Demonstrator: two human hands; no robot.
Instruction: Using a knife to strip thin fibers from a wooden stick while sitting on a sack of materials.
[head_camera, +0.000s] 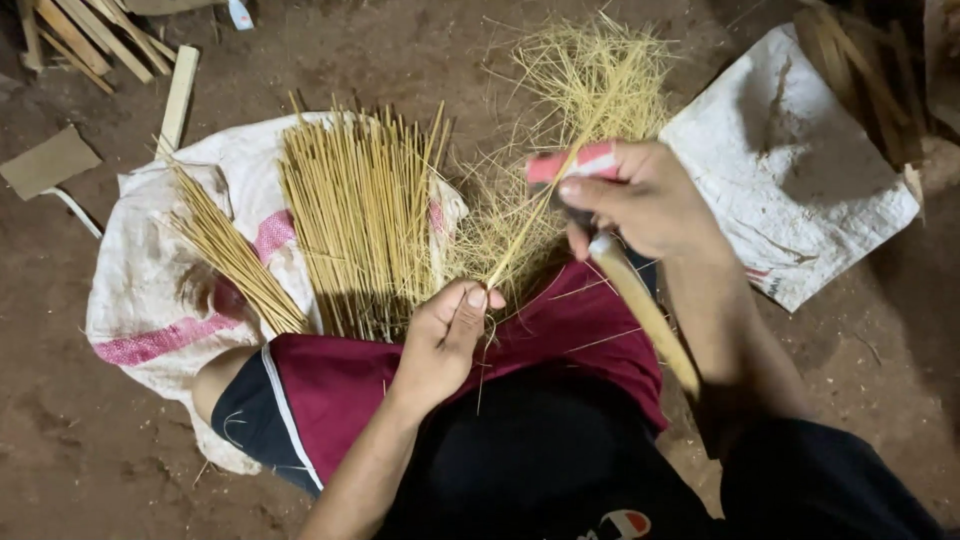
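Your left hand (442, 335) pinches a thin stick (530, 225) at its base, steadying it over your lap, while your right hand (645, 200) closes tight on a knife (640, 300), thumb bracing the stick against the blade.

Two bundles of sticks (355, 215) lie on a sack (140, 290) at left; loose shavings (590, 80) lie far, another sack (790, 170) right.

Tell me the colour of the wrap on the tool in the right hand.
Pinkish red, seen in the head view: the wrap sits above the right hand.
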